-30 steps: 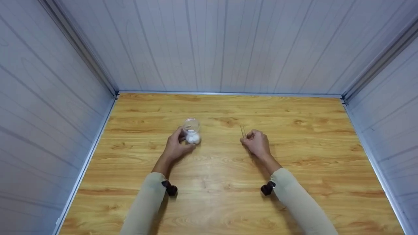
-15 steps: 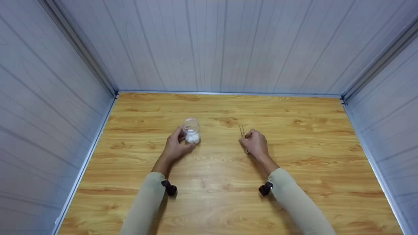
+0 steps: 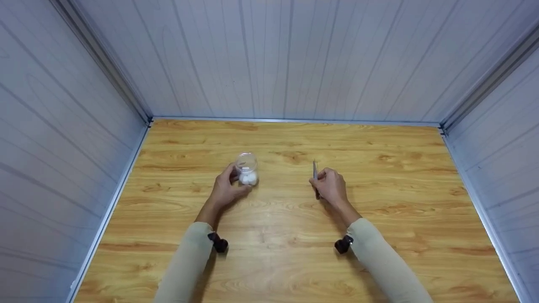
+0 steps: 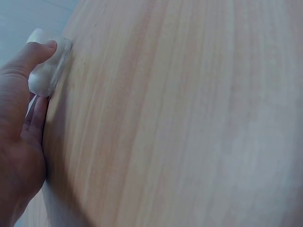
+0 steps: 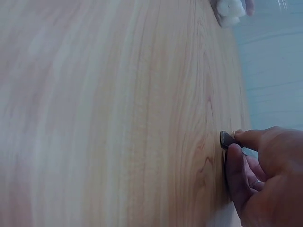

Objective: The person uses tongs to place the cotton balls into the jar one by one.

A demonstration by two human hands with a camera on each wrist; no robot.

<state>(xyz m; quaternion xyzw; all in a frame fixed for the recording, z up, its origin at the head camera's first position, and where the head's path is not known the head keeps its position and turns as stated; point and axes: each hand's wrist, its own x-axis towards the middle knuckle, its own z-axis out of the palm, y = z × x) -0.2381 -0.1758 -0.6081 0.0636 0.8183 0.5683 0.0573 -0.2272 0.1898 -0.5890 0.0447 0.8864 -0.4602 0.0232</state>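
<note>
Head view: our left hand (image 3: 223, 191) hugs the jar (image 3: 246, 168) mid-frame; right hand (image 3: 331, 186) fingers pinch tweezers (image 3: 314, 169) — we should squeeze gently.

left hand (image 3: 223, 191) gripping jar (image 3: 246, 168), right hand (image 3: 332, 186) pinching tweezers (image 3: 314, 170)

Looks to me like a purpose-built recording booth or a test bench, not anyone's home or kitchen. I'm seeing a bare orange-brown wood-grain laminate tabletop (image 3: 294, 252) boxed in on three sides by pale grey ribbed panel walls (image 3: 294, 59), with thin aluminium trim strips (image 3: 294, 120) running along the seams beyond the fingers and off to both sides of them. No furniture or windows in view, just that enclosure. The only lab-ish hints sit right at the fingers: a small clear plastic jar of white cotton balls (image 3: 246, 169) and slim metal tweezers (image 3: 315, 173).
</note>
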